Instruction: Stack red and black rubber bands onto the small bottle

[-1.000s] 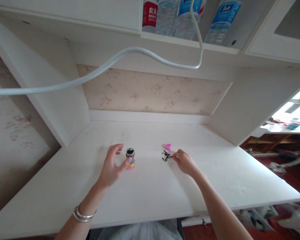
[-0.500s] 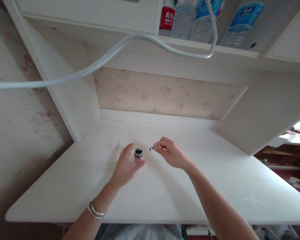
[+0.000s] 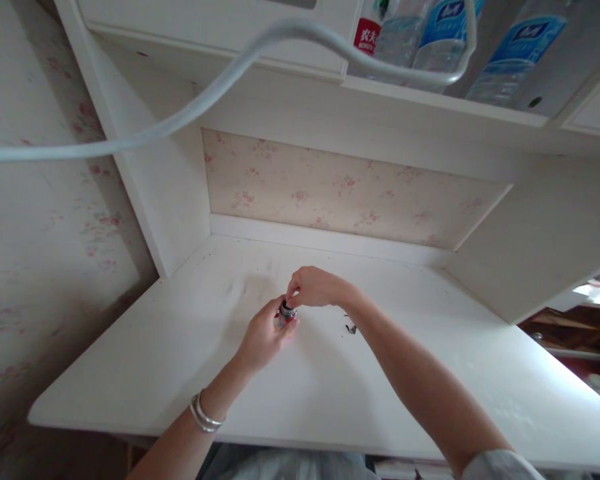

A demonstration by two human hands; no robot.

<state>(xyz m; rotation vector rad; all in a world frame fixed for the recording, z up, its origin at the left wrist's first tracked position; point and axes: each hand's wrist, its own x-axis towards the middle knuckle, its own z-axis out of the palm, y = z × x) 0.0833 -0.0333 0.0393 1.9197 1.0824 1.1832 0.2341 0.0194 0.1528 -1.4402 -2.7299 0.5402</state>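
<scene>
Running in from the left edge, a white cable point(image 3: 290, 29) crosses high in front of everything, past a wall point(image 3: 40, 267) with pink floral paper and a white side panel point(image 3: 155, 200). Below, silver bangles point(image 3: 200, 417) circle the left wrist. The left hand point(image 3: 263, 340) is over the white surface point(image 3: 155, 373), its fingers and thumb curled around a small jar point(image 3: 286, 319), grasping it. The jar stands near the middle, its dark mouth uncovered, and bits of reddish and bluish colour show between the fingers. Just to the right, the right hand point(image 3: 317, 285) arches over the jar, its fingers bent down and bunched at the mouth; whether they pinch anything cannot be told, since the knuckles hide the tips. Farther right, a few small black strips point(image 3: 351, 329) lie on the surface beside the right forearm, which may cover part of them. Above, clear bottles with a red label point(image 3: 367, 33) and blue labels point(image 3: 525, 39) fill part of an open cupboard point(image 3: 555, 77). At lower right, a grey sleeve point(image 3: 500, 465) ends on the right arm.
</scene>
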